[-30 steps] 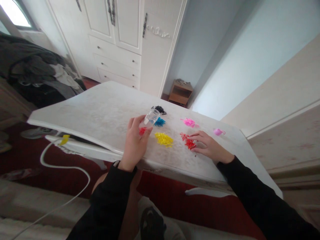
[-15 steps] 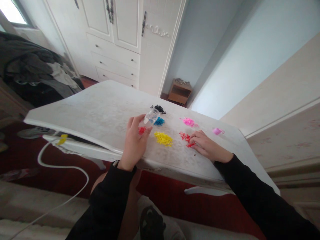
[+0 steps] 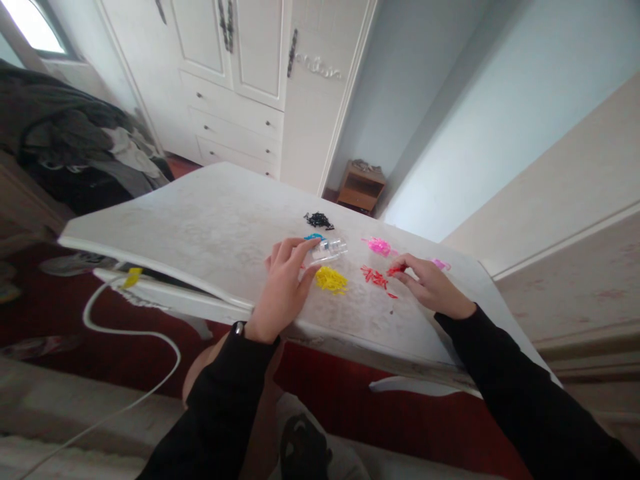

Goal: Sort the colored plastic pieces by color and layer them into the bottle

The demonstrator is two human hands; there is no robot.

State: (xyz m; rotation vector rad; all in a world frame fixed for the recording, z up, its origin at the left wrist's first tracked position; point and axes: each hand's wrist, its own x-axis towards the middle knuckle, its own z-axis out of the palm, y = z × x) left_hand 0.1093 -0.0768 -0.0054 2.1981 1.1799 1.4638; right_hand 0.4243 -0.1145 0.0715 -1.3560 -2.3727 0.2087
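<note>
My left hand [image 3: 283, 290] is closed around a small clear plastic jar [image 3: 331, 251], tipped on its side with one end toward the right. It is over the table between the blue pile [image 3: 313, 237] and the yellow pile [image 3: 331, 281] of small thin pieces. Red shows by the left fingers, mostly hidden. My right hand [image 3: 433, 287] pinches a few red pieces [image 3: 397, 268] at the right edge of a loose red pile [image 3: 373, 275]. What these small pieces are I cannot make out.
A black pile [image 3: 319, 221] and a pink pile [image 3: 379, 247] lie farther back on the white table [image 3: 185, 207]. A pink-purple item [image 3: 441, 265] sits beyond my right hand. A white cable [image 3: 173, 347] hangs at the left. The wardrobe [image 3: 255, 60] stands behind.
My left hand has moved right with the jar and tipped it flatter. My right hand has drawn slightly right and up from the red pile, red pieces now showing at its fingertips.
</note>
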